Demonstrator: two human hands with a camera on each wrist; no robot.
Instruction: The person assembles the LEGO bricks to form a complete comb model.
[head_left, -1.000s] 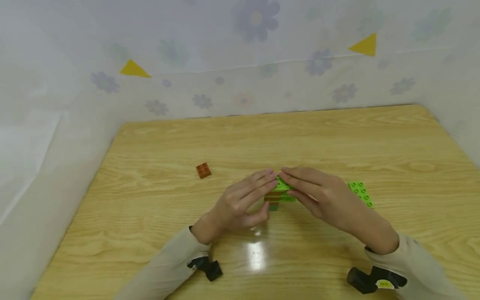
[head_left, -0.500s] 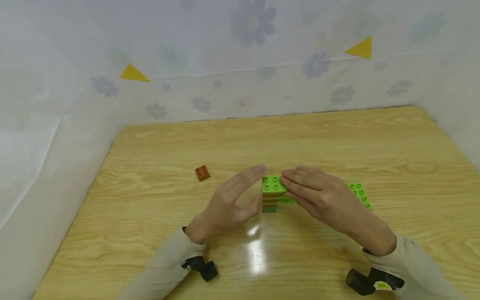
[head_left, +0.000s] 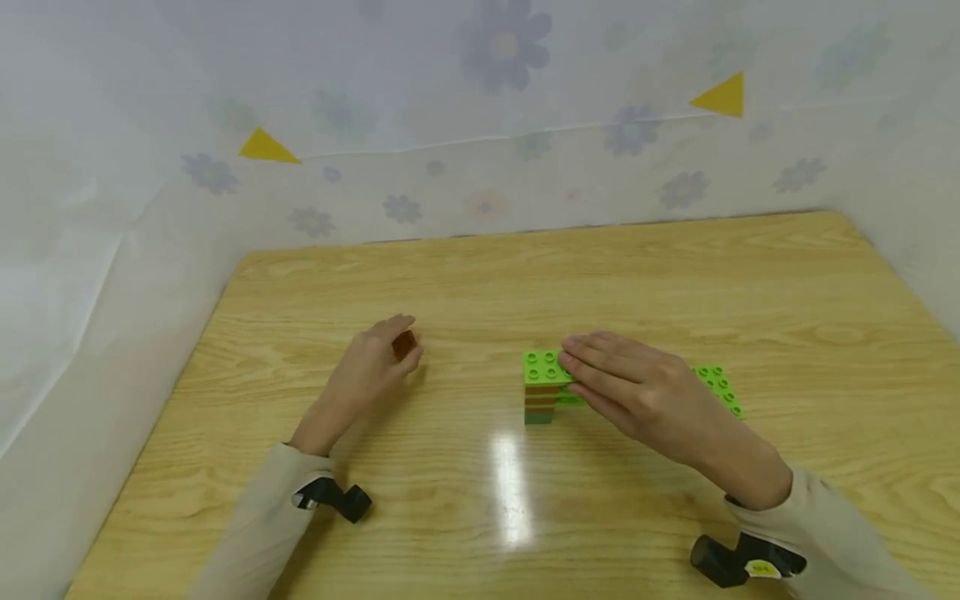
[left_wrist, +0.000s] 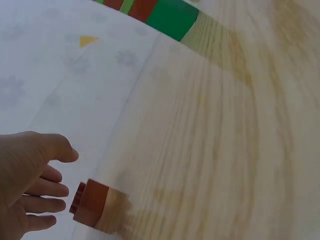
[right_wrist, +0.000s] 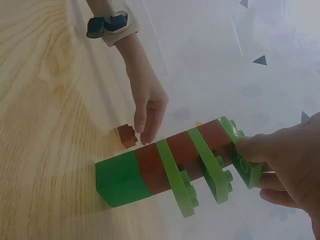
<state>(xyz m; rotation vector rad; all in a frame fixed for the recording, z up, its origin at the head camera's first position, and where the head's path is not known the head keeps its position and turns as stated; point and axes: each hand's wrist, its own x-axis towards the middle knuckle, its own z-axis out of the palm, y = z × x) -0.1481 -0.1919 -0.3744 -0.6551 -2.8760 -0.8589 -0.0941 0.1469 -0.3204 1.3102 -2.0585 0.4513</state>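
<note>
Since the earlier frame, our left hand (head_left: 363, 371) has moved off the stack (head_left: 538, 408) to the loose brown brick (head_left: 403, 344), which still lies studs-up on the desk (head_left: 465, 292). Left grip: released, thumb and fingers parted on either side of the brick; the left wrist view shows a gap, so we log no contact. Right grip: pinching the top green plate (head_left: 543, 367) by its overhanging end, though fingers hide part of the hold. We judge this steadies the stack, since its thin green plates jut to one side over a single dark green brick (right_wrist: 121, 179), which stands on the desk as a foot. We note another green plate (head_left: 722, 390), partly hidden beyond our right hand (head_left: 641, 387).
</note>
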